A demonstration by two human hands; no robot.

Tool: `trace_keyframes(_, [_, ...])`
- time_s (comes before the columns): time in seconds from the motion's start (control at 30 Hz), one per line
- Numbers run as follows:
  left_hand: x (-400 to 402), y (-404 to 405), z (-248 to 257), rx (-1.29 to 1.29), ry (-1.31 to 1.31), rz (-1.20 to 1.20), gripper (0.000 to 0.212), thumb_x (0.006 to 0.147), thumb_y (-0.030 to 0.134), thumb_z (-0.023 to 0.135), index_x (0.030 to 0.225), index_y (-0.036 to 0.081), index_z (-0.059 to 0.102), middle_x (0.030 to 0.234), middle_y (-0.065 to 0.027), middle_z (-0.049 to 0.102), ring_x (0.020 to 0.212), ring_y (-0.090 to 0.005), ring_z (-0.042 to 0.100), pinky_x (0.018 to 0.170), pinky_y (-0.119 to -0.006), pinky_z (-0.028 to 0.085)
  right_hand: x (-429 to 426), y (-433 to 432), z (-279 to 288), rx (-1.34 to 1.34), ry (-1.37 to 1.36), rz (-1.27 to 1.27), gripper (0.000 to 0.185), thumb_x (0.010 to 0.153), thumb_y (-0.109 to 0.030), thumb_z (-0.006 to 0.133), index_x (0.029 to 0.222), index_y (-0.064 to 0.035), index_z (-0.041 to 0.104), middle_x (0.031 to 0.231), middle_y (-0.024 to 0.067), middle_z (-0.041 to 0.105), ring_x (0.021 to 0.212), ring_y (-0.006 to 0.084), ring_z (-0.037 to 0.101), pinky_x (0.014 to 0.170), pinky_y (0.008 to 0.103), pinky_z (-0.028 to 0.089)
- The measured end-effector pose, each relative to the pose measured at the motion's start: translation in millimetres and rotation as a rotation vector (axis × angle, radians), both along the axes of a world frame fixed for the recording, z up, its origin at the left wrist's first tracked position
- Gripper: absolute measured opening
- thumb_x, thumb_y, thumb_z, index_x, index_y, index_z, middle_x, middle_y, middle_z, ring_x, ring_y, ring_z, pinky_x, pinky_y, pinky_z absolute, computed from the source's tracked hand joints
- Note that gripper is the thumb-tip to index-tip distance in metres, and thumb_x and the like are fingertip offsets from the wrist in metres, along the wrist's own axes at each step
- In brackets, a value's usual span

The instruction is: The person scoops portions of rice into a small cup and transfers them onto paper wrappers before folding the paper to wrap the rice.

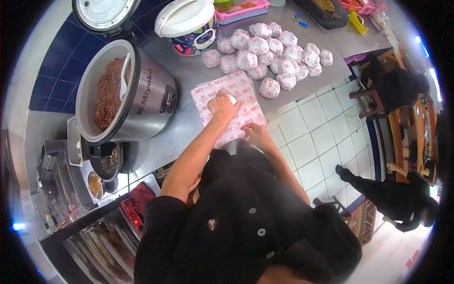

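Sheets of white wrapping paper with pink print point(212, 87) lie at the near edge of the steel counter, in front of my body. My left hand point(222, 106) is over the middle of the top sheet, its fingers curled at a small white round object point(232, 99). That object is mostly hidden under the hand. At the paper's near right edge is my right hand point(255, 134), fingers bent and touching the sheet or just above it. Several round bundles in the same printed paper point(258, 46) sit heaped beyond the sheets, to the right.
To the left stands a large Miyako rice cooker point(152, 96), lid up, holding reddish-brown rice point(110, 96) and a white paddle point(124, 76). Behind are a floral lidded container point(191, 42), a pink tray point(243, 13) and blue scissors point(300, 21). Two people in dark clothes are at the right.
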State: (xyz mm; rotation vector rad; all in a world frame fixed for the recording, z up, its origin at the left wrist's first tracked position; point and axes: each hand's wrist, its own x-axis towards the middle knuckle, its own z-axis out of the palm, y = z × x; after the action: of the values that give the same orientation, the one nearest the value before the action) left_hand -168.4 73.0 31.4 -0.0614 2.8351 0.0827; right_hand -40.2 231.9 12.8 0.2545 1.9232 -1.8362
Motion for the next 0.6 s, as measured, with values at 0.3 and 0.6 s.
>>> trace_keyframes(0.3, [63.3,-67.6,98.1,0.849,0.241,0.317,0.088,0.085,0.050,0.085,0.137,-0.002,0.037,0.120,-0.0247,0.067,0.110,-0.0290,0.070,0.091,-0.041,0.057,-2.4,6.6,-15.2,1.065,0.973,0.467,0.044,0.086,-0.027,0.076,0.127,-0.0164,0.063,0.120,0.0101,0.062,0.118,0.0300,0.058,0.102,0.0453,0.044])
trace_keyframes(0.6, [150.7,-158.0,-57.1,0.707,0.633,0.447,0.101,0.087,0.043,0.085,0.153,-0.004,0.024,0.154,-0.0242,0.040,0.148,-0.0409,0.036,0.121,-0.066,0.019,-18.0,22.6,-25.8,0.943,1.144,0.625,0.013,0.091,-0.025,0.070,0.098,-0.0137,0.069,0.099,0.0030,0.067,0.107,0.0221,0.063,0.099,0.0429,0.044])
